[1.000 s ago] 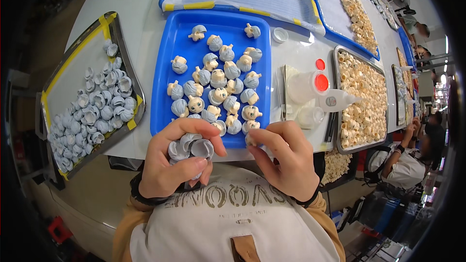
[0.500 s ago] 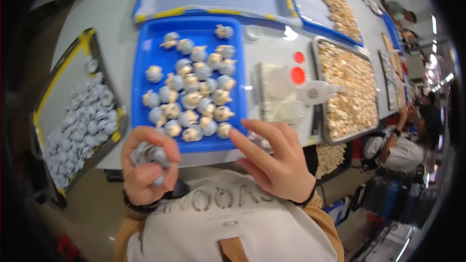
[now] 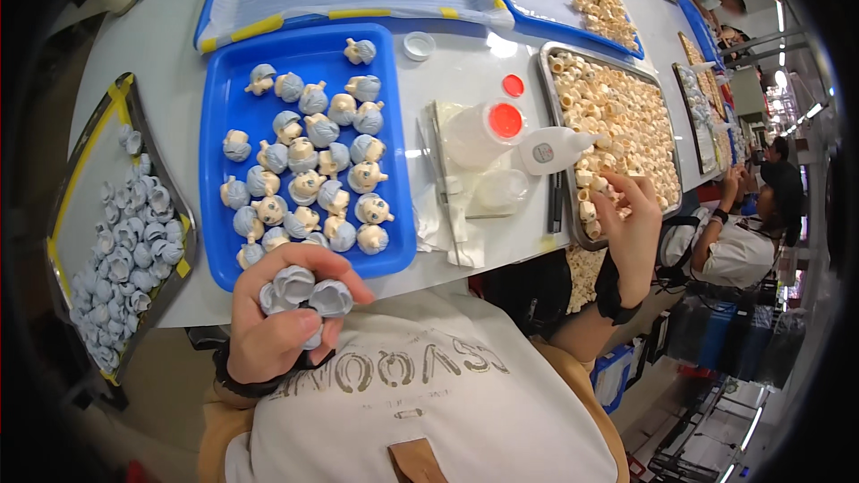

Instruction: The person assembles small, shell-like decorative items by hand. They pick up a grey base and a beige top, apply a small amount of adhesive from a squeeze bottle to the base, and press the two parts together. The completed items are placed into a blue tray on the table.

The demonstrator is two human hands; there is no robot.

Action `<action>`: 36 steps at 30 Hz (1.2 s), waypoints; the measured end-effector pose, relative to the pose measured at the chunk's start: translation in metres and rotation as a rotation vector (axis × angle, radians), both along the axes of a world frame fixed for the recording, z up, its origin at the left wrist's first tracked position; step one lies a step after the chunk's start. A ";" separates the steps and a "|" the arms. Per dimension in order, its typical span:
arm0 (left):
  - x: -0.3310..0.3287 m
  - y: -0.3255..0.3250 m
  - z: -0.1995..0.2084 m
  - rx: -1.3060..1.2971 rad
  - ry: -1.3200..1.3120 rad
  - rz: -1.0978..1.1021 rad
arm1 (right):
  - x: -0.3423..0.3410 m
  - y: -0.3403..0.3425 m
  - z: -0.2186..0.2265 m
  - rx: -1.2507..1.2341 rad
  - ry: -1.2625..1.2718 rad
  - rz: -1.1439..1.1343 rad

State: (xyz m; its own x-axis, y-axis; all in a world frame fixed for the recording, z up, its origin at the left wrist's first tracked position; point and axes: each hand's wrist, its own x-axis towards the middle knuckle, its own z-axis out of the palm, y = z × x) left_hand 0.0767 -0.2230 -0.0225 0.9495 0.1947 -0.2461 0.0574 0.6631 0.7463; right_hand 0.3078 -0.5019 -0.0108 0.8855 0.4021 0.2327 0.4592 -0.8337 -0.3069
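Note:
Several pale blue hollow hair shells (image 3: 333, 299) for small doll heads sit in my left hand (image 3: 261, 333), which is curled round them in front of the blue tray. Over at the metal tray (image 3: 573, 231), my right hand (image 3: 637, 224) pinches a cream doll face piece (image 3: 599, 185) at the near left part of the heap; the fingertips partly cover it. Hollow cream face pieces (image 3: 626, 116) fill that tray. In the blue tray (image 3: 224, 246) lie several small doll heads (image 3: 306, 186) with blue hair and cream faces.
At the left, a yellow-taped tray (image 3: 67, 206) holds more blue shells. Between the trays stand a white squeeze bottle (image 3: 548, 152), a plastic jar (image 3: 470, 136) with a red top, and a black pen (image 3: 556, 201). A co-worker (image 3: 747, 246) sits at the far right.
My right hand has moved right, from beside the blue tray to the metal tray, and its fingers have closed on a piece. My left hand still holds the shells, now turned hollow side up.

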 end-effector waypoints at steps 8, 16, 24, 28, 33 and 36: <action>0.005 0.002 0.011 0.021 0.029 -0.203 | -0.066 0.050 0.024 0.837 -0.267 0.433; -0.003 0.004 0.007 0.115 0.024 -0.303 | -0.097 0.133 0.008 0.711 0.159 1.085; -0.001 -0.003 -0.004 0.103 -0.056 -0.115 | -0.104 0.142 0.004 0.692 0.182 0.996; -0.002 -0.005 -0.005 0.149 -0.062 -0.082 | -0.102 0.143 0.004 0.656 0.220 0.998; -0.003 -0.003 -0.004 0.153 -0.071 -0.099 | -0.100 0.144 -0.003 0.733 0.238 1.022; -0.001 -0.003 -0.003 0.205 -0.072 -0.132 | -0.097 0.141 -0.007 0.743 0.172 1.142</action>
